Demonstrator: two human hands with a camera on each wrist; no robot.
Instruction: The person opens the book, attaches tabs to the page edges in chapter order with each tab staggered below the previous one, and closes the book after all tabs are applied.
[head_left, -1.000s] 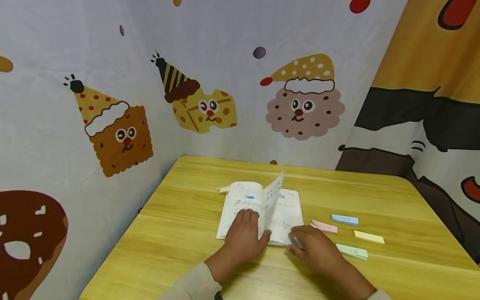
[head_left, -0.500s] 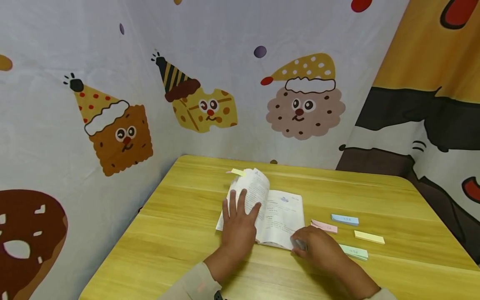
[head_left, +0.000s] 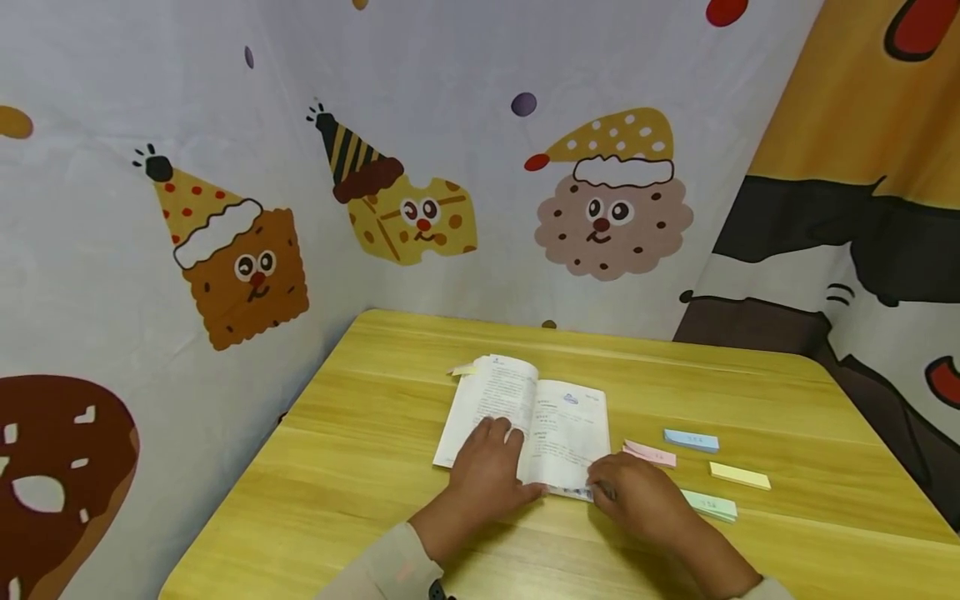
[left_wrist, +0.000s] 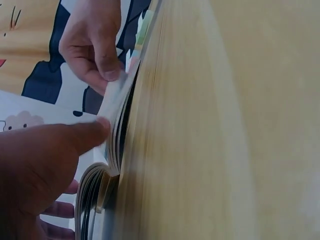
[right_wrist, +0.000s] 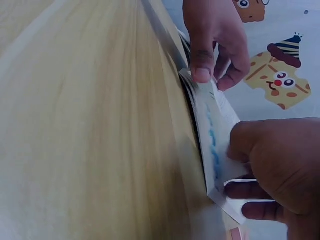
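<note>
An open book (head_left: pixel 572 425) with printed pages lies on the wooden table. My left hand (head_left: pixel 486 471) rests on the lower part of its left page, with the thumb reaching across to the bottom near the spine. In the left wrist view that thumb (left_wrist: pixel 90 134) touches the page edges. At the lower right corner, my right hand (head_left: pixel 633 492) pinches page edges between thumb and fingers. Blue print shows along the bottom of a lifted page (right_wrist: pixel 212 135) in the right wrist view. Pale yellow tabs (head_left: pixel 462 370) stick out from the book's upper left edge.
Right of the book lie blue (head_left: pixel 691 440), pink (head_left: pixel 649 453), yellow (head_left: pixel 739 476) and green (head_left: pixel 708 505) sticky-note strips. The green one is partly behind my right hand. A cartoon-print cloth (head_left: pixel 420 300) hangs behind the table (head_left: pixel 315 467).
A page that stood upright has gone over to the left side. My left hand rose with spread fingers, then came back down on the left page. My right hand stays at the lower right corner.
</note>
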